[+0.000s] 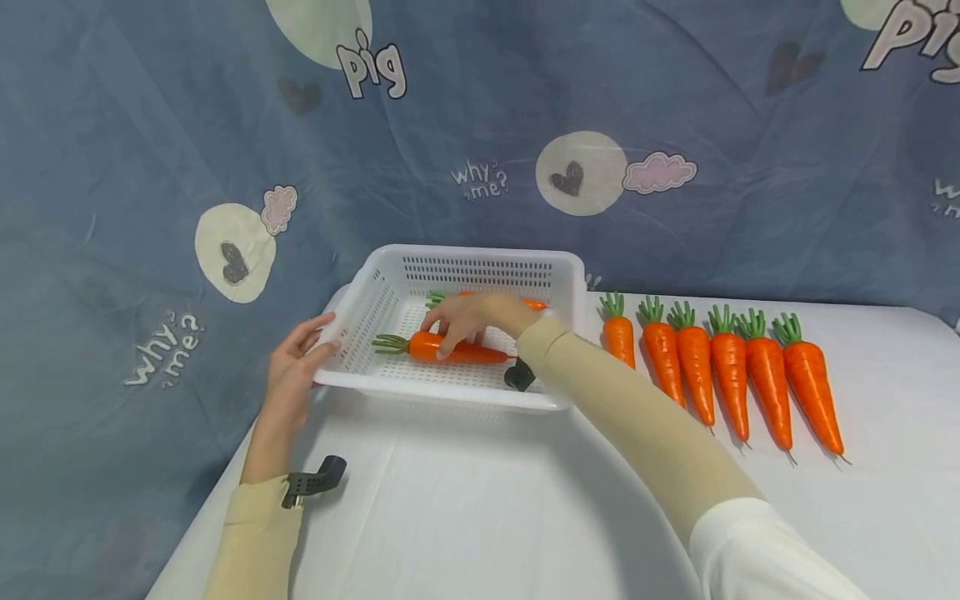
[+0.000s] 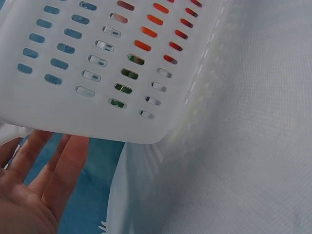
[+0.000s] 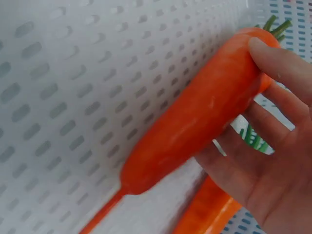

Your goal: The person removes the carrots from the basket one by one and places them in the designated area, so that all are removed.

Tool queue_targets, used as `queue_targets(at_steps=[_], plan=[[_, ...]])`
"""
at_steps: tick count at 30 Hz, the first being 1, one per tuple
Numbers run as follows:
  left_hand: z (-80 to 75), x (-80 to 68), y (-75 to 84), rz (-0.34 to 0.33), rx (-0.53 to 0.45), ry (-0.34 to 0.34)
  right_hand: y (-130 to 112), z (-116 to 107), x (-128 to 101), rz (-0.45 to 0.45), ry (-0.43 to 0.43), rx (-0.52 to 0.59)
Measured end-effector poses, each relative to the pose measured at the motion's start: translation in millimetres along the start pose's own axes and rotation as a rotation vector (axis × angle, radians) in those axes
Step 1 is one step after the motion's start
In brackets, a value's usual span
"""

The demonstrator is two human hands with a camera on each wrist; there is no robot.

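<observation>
A white perforated plastic basket point(image 1: 450, 397) stands on the table. My left hand point(image 1: 294, 364) holds its left rim; in the left wrist view the hand's fingers point(image 2: 66, 168) partly disappear behind the basket edge. Inside the basket, my right hand point(image 1: 465, 321) grips an orange carrot point(image 1: 480, 354) with green stem stubs, thumb on one side and fingers on the other. The carrot lies lengthwise along the near wall, its thin tip to the right. Behind it a second carrot point(image 1: 536, 305) lies in the basket, mostly hidden by the right hand.
Several carrots point(image 1: 767, 383) lie in a row on the white table point(image 1: 465, 500) right of the basket, green tops away from me. The right forearm crosses the basket's right wall. A blue printed cloth point(image 1: 420, 150) hangs behind.
</observation>
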State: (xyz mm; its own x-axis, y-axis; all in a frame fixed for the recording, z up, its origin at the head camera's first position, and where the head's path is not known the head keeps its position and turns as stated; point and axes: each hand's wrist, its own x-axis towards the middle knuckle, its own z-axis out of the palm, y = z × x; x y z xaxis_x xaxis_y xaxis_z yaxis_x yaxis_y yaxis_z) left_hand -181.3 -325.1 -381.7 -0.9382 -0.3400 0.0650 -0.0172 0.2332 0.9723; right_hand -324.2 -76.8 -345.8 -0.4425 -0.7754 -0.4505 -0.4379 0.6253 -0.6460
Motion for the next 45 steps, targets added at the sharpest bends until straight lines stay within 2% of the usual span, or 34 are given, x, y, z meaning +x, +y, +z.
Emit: queue_targets(at_steps=[11, 21, 28, 41, 45], plan=[[1.1, 1.2, -0.3, -0.007, -0.001, 0.009, -3, -3, -8, -0.076, 0.05, 0.009], [2.0, -2.1, 0.5, -0.019, 0.004, 0.009, 3, -6, -18, -0.135, 0.217, 0.06], [1.5, -1.7, -0.6, -0.009, -0.007, 0.008, 4, -8, -28, -0.168, 0.261, 0.131], [0.3, 1.7, -3.9, -0.01, -0.033, 0.003, 4, -10, -42, -0.219, 0.353, 0.196], [0.1, 1.2, -4.0, -0.002, -0.049, -0.007, 4, -9, -46, -0.253, 0.374, 0.277]])
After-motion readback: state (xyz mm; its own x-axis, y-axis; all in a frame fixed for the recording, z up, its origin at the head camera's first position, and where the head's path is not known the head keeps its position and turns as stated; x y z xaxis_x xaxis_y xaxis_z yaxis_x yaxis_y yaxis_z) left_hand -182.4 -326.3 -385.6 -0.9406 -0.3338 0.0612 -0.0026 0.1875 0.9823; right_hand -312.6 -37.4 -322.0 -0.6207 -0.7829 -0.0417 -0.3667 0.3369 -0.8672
